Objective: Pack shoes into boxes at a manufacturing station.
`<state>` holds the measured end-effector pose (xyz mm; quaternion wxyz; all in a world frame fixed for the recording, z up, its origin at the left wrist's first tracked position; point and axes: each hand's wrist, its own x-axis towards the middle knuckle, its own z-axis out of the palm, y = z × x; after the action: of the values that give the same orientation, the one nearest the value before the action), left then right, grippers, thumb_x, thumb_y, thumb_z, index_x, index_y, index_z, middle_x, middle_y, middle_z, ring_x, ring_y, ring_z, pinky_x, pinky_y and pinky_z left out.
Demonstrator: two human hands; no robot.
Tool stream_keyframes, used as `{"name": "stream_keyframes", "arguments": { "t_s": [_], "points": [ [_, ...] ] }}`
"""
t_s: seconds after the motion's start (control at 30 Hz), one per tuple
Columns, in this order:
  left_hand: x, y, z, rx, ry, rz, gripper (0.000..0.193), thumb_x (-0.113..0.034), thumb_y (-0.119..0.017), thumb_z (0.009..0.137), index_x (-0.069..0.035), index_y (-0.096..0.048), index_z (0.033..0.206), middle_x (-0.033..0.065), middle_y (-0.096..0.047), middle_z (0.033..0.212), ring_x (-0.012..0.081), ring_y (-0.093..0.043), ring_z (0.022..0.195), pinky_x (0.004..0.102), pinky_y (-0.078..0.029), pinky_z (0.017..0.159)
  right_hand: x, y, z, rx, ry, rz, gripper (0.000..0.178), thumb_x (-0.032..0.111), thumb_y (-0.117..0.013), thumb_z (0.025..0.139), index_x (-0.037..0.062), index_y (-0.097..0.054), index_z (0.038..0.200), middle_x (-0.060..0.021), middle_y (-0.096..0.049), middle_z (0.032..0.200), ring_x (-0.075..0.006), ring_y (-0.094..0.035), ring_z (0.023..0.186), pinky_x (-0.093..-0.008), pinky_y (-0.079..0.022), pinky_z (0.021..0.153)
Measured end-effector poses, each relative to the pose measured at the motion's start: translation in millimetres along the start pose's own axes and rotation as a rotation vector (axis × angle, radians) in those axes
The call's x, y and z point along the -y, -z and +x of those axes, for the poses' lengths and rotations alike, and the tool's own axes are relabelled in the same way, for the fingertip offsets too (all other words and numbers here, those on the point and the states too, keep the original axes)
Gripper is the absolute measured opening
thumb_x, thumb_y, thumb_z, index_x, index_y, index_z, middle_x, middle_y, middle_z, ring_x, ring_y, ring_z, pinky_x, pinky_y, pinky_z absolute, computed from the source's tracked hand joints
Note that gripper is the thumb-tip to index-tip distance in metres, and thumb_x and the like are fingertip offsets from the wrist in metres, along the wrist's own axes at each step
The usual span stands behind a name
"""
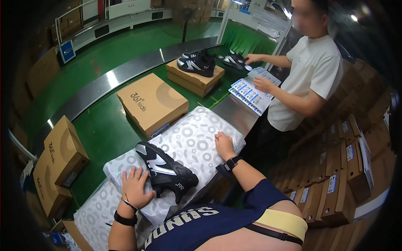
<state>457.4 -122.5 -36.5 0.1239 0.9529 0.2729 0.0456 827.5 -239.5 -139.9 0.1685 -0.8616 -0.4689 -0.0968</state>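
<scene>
A black sneaker (167,167) with silver-white side panels lies on its side on white wrapping paper (184,140) printed with grey rings and arcs. My left hand (136,187) rests on the paper beside the shoe, fingers spread, its thumb near the collar. To the right, my right hand (224,144) lies on the paper near its right edge, fingers slightly bent and apart from the shoe. More of the same patterned paper extends under my left forearm. What the paper rests on is mostly hidden.
A closed brown shoebox (153,102) sits beyond the paper; another box (194,79) carries black sneakers (197,63). Brown boxes (60,152) stand at left, and shelved boxes (331,188) at right. Across the green conveyor, a co-worker (307,75) holds label sheets (253,94) and touches a shoe (234,60).
</scene>
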Motion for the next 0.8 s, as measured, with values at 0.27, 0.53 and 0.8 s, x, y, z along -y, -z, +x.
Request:
{"name": "stream_keyframes", "arguments": {
  "t_s": [0.27,0.53,0.8],
  "points": [
    [1,-4,1,-0.052,0.029,-0.051,0.065,-0.035,-0.065,0.059,-0.007,-0.05,0.116,0.0185,-0.044,0.123,0.0347,-0.031,0.121,0.0521,-0.013,0.101,-8,-17,-1,-0.112,0.041,-0.006,0.017,0.011,-0.048,0.08,0.0045,-0.061,0.09,-0.0159,-0.061,0.092,-0.0269,-0.056,0.095,-0.0395,-0.038,0.089],
    [8,6,-1,-0.127,0.001,-0.227,0.069,-0.022,-0.066,0.064,-0.006,-0.038,0.125,0.0163,-0.041,0.126,0.0341,-0.034,0.12,0.051,-0.016,0.1,90,83,22,-0.317,0.506,-0.047,0.009,0.008,-0.049,0.067,0.0082,-0.056,0.073,-0.004,-0.053,0.055,-0.02,-0.054,0.056,-0.0336,-0.035,0.058],
    [-11,65,21,-0.254,0.604,-1.931,0.06,-0.046,-0.05,0.081,-0.009,-0.033,0.125,0.0122,-0.043,0.123,0.0326,-0.042,0.11,0.0559,-0.026,0.092,187,172,-56,-0.235,1.37,0.542,0.015,0.016,-0.053,0.072,0.0094,-0.053,0.085,-0.0023,-0.056,0.074,-0.0165,-0.053,0.084,-0.0428,-0.029,0.093]
  ]
}}
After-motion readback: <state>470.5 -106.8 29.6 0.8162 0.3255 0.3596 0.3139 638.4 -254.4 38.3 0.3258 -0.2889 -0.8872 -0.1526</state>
